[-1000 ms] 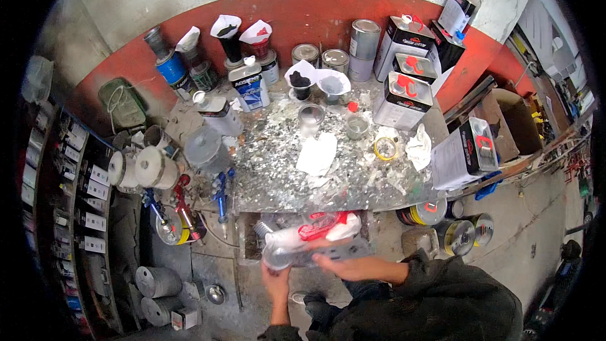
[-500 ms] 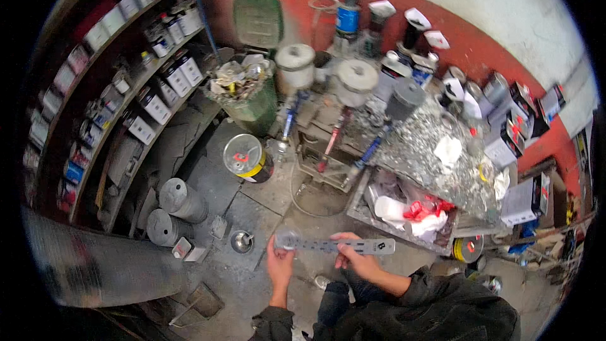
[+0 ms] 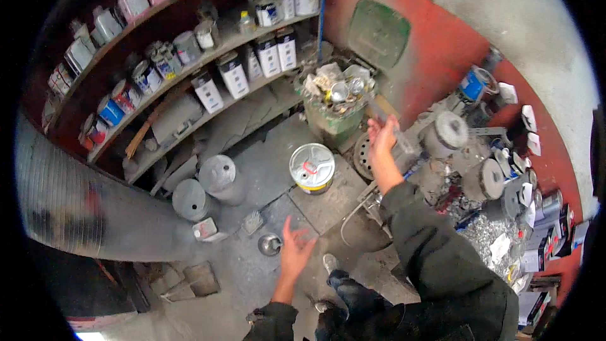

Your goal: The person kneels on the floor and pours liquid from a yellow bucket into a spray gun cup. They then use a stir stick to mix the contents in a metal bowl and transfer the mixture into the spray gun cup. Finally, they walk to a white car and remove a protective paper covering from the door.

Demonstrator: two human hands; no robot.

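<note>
While the right hand (image 3: pixel 383 136) is gripping a long grey strip (image 3: pixel 392 127) that is slanting up-left toward the scrap-filled green bin (image 3: pixel 334 120) just beyond it, the left hand (image 3: pixel 295 249) is hovering spread and empty, well apart, above the floor (image 3: pixel 278 170).

You get even, soft daylight across the centre of the frame; the grey floor (image 3: pixel 265 170) and red wall (image 3: pixel 442 44) read clearly, without hard shadows. The shelves (image 3: pixel 189 69) at upper left sit dimmer, their recesses nearly black. Fisheye bending curves the shelf edges strongly toward the rim, and black corners surround the round picture. Motion blur smears the lower left edge and softens your right hand (image 3: pixel 382 136). A small overexposed patch glares at the bottom left.
</note>
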